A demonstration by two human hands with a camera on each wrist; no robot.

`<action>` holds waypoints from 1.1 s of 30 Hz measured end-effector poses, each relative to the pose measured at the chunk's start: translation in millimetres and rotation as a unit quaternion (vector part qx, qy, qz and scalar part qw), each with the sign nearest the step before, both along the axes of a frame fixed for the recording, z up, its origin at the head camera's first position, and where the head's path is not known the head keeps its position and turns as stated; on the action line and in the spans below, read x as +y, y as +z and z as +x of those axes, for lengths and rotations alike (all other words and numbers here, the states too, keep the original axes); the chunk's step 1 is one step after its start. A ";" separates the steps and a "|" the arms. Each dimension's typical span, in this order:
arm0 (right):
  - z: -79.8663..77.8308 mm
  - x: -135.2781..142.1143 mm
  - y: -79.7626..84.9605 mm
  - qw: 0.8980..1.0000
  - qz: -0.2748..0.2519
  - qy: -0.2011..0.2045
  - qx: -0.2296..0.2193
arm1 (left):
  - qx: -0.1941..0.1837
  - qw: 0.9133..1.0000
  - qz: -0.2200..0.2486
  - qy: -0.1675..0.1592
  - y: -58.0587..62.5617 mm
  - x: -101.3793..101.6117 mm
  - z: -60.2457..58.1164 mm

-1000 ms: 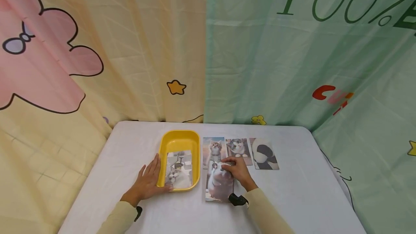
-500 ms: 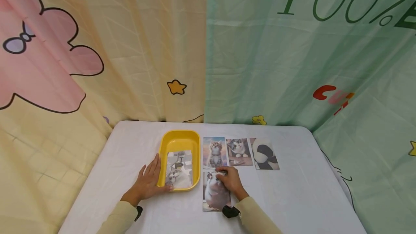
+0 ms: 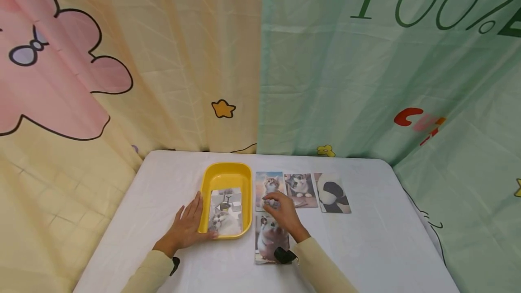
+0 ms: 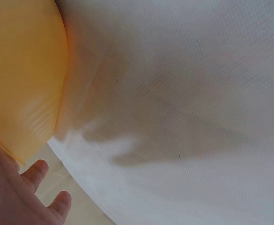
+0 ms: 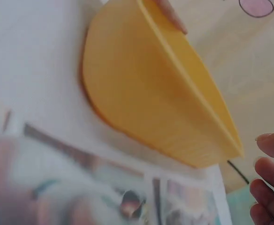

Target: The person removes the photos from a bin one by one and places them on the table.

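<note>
In the head view my left hand lies along the left side of a yellow tray, its fingers straight and its thumb on the front rim. Inside the tray is a picture card showing a cat in a white room. My right hand hovers right of the tray, fingers loosely bent, holding nothing. Below it, a card with a plump grey animal lies flat, partly covered by the wrist camera. The hand overlaps a kitten card behind. The right wrist view shows thumb and fingers apart.
Right of the kitten card lie a card of a grey-and-white cat and a card with a black-and-white shape. All rest on a white-covered table. Patterned curtains hang behind the table and at its sides.
My right hand moved the plump-animal card toward the front edge and slightly left, clear of the kitten card. It then let go and rose toward the kitten card. My left hand stayed put.
</note>
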State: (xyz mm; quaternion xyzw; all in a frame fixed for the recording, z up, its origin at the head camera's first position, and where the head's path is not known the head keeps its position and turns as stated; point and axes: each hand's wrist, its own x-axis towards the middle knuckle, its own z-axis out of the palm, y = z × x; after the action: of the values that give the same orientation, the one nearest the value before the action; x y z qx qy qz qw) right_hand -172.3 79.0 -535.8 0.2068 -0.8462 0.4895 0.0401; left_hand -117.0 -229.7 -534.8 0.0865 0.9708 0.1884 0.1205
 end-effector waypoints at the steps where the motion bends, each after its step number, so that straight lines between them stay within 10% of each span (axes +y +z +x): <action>1: -2.7 -6.2 5.0 1.000 0.001 0.009 0.000 | 0.000 1.000 0.000 0.000 -0.3 0.0 -0.3; 9: -24.3 -60.0 24.0 0.998 -0.015 0.053 -0.041 | 0.006 1.000 0.002 0.000 -3.4 -0.7 -2.5; 22: -39.4 -120.4 1.2 0.985 -0.061 0.053 -0.150 | 0.016 1.000 -0.003 -0.008 -2.6 -0.2 1.5; 33: -37.4 -140.5 -24.6 0.984 -0.032 -0.051 -0.169 | 0.021 1.000 -0.002 -0.015 -2.3 -1.2 -0.2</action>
State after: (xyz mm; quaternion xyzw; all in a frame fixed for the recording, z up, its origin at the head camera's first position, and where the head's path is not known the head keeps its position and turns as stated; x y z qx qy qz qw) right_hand -209.7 -61.4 -560.4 0.0761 -0.8343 0.5412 -0.0724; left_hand -117.2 -230.9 -537.1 0.1045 0.9720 0.1832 0.1034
